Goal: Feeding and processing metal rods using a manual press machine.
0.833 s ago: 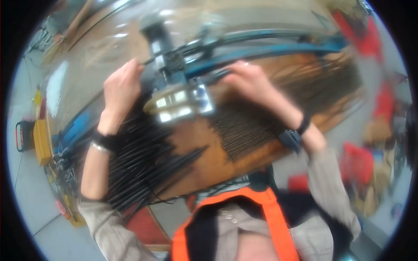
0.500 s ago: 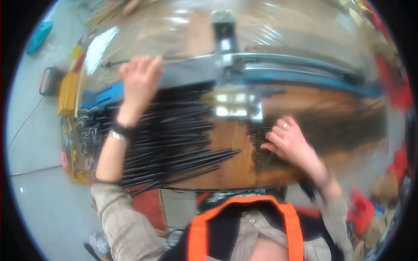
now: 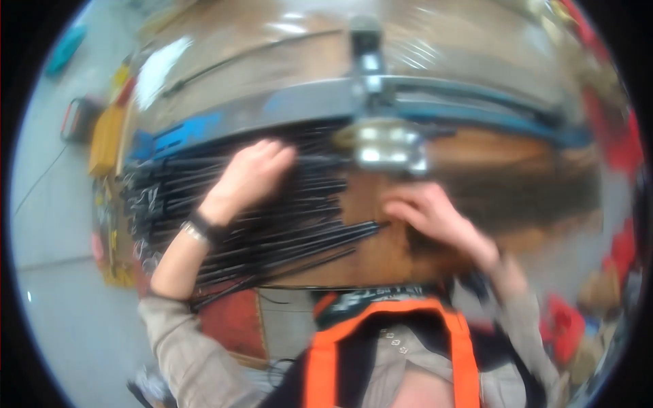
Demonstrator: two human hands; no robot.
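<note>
My left hand (image 3: 252, 175), smeared by motion, hovers over a wide bundle of thin black rods (image 3: 286, 234) on the wooden table; its fingertips are hidden, so I cannot tell whether it holds a rod. Right of the rods' ends, my right hand (image 3: 428, 212) has thumb and fingers drawn together just below a shiny metal fixture (image 3: 388, 148). What those fingers hold, if anything, is too blurred to make out. The fixture sits on a long metal rail (image 3: 306, 100) with a blue part at its right. Beneath and beside my right hand lies a dark mass of thin pieces (image 3: 524, 204).
A long thin rod (image 3: 238, 60) lies beyond the rail on the plastic-covered tabletop. Blue pieces (image 3: 187, 134) rest at the rail's left end. A yellow box (image 3: 105, 146) stands at the left edge, and red bags (image 3: 564, 330) are at the lower right.
My left hand has come down from the rail toward the black rods. My right hand has moved slightly left, nearer the rods' ends. The thin rod's near end has swung away from the rail.
</note>
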